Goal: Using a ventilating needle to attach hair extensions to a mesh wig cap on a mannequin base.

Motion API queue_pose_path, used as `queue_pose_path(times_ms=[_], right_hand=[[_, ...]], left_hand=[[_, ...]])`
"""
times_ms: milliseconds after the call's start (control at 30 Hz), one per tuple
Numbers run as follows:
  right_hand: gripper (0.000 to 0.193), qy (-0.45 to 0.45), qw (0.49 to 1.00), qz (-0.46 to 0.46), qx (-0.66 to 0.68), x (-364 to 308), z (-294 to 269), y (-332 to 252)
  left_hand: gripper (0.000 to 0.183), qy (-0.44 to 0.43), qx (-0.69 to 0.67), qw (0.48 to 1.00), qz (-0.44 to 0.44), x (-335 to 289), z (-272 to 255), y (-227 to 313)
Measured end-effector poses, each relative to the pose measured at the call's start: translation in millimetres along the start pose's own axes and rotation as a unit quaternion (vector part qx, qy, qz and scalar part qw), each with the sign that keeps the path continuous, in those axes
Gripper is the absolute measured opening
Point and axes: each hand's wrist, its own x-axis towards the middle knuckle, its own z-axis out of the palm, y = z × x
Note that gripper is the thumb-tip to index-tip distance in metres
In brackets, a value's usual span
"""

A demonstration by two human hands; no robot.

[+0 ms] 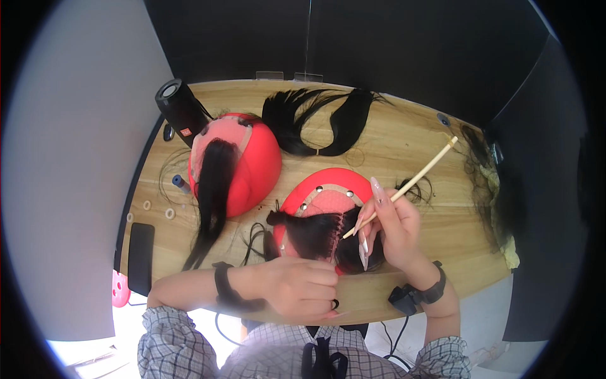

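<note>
My right hand (394, 230) pinches a slim wooden stick-like tool (423, 172) with long-nailed fingers. The tool slants down to the left, its lower tip at the parting of a wig cap (328, 201). This pink mesh cap is pinned over a red head form (350, 179), and dark hair (312, 232) lies on both sides of the parting. My left hand (303, 287) is closed at the near edge of this head form, its fingers curled under. Whatever those fingers grip is hidden.
A second red head form (262, 167) with a capped hair piece stands at the left, before a black cylindrical speaker (180, 107). A tied black hair bundle (350, 123) lies at the back. Loose hair (483, 183) spreads at the right edge. A black phone-like slab (141, 256) lies at left.
</note>
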Motion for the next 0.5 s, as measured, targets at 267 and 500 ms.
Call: queue_pose_path(times_ms=[267,500], right_hand=[[0.035,-0.032,0.999,0.018,-0.024,8,1,-9],[0.033,-0.06,0.998,-0.002,0.03,-3,-3,3]], left_hand=[[0.027,0.02,0.028,0.999,0.026,0,-8,-10],[0.025,0.023,0.032,0.999,0.005,-2,-8,-6]])
